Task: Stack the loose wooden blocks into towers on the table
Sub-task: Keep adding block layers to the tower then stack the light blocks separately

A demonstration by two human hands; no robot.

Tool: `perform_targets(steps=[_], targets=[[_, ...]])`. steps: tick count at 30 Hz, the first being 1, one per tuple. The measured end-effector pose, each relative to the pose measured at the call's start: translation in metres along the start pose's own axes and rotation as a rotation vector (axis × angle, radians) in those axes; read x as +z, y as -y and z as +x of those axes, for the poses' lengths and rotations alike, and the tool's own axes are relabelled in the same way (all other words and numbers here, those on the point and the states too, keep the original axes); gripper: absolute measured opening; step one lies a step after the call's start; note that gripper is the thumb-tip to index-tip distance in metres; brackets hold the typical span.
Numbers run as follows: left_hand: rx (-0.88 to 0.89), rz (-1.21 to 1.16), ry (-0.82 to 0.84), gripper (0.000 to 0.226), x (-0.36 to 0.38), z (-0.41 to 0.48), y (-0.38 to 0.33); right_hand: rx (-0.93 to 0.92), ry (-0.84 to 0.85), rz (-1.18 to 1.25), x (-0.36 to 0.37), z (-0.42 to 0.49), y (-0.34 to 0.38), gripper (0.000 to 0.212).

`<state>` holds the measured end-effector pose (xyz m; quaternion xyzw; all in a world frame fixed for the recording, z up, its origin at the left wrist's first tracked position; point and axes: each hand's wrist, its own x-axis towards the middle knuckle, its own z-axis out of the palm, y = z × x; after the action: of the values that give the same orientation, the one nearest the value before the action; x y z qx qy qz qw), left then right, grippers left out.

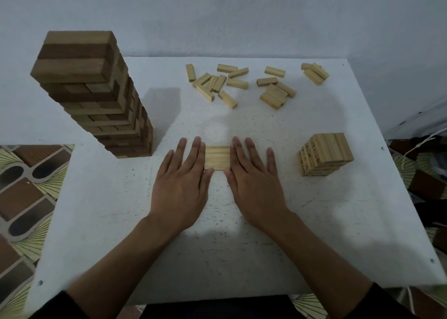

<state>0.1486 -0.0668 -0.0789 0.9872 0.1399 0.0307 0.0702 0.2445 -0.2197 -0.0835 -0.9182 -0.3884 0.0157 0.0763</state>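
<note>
Wooden blocks are standing as a tall dark tower [94, 96] at the left of the white bench [121, 234], with layers crossing one another. A patterned floor [26, 178] is showing beyond the bench's left edge.

Near the middle, the left hand [181, 185] is resting palm down on the bench. Its grip is lying apart, fingers straight, and its inner edge is pressing against the left side of a flat layer of pale blocks [217, 158].

That layer is lying on the bench, blocks side by side, between the two hands. The right hand [256, 185] is resting the same way, grip apart and fingers straight, touching the layer's right side.

Loose pale blocks [232, 81] are lying scattered along the far side, from centre to right, some overlapping. A short pale tower [325, 153] is standing at the right, well apart from the hands.
</note>
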Motion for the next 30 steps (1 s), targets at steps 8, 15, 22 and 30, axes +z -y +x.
perform_targets(steps=[8, 15, 22, 30], targets=[[0.025, 0.052, 0.022, 0.064, -0.001, -0.001, 0.001, -0.018, 0.014, -0.007, -0.003, 0.001, -0.002, 0.061], [0.042, -0.100, 0.021, 0.072, -0.012, 0.005, 0.014, -0.018, 0.112, 0.228, -0.030, 0.003, -0.012, 0.071], [0.125, -0.162, 0.021, 0.076, -0.026, 0.030, 0.029, -0.063, 0.139, 0.273, -0.055, 0.025, -0.018, 0.084], [0.136, -0.212, -0.024, 0.063, -0.016, 0.031, 0.033, -0.071, 0.094, 0.263, -0.049, 0.032, -0.021, 0.060]])
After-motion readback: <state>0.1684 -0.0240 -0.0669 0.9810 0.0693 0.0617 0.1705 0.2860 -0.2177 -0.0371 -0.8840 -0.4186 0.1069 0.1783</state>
